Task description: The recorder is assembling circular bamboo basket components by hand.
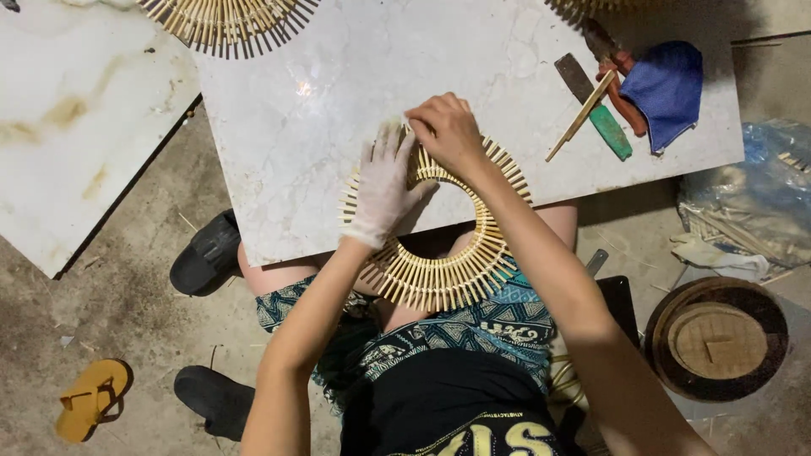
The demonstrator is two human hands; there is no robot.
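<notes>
A ring of short bamboo sticks set side by side (456, 274) lies half on the white marble slab (321, 110) and half over my lap. My left hand (384, 186), in a thin white glove, lies flat on the ring's left part with fingers spread. My bare right hand (446, 128) is curled over the ring's top, fingertips pinched down on the sticks there. The two hands touch at the ring's upper left.
Another sunburst of sticks (224, 21) lies at the slab's far edge. At the far right lie a green-handled blade (596, 105), a loose stick (581, 116), a red-handled tool (621, 84) and a blue cloth (667, 89). On the floor: a round woven stool (718, 338), plastic bag (752, 198), black shoes (207, 253), an orange sandal (91, 397).
</notes>
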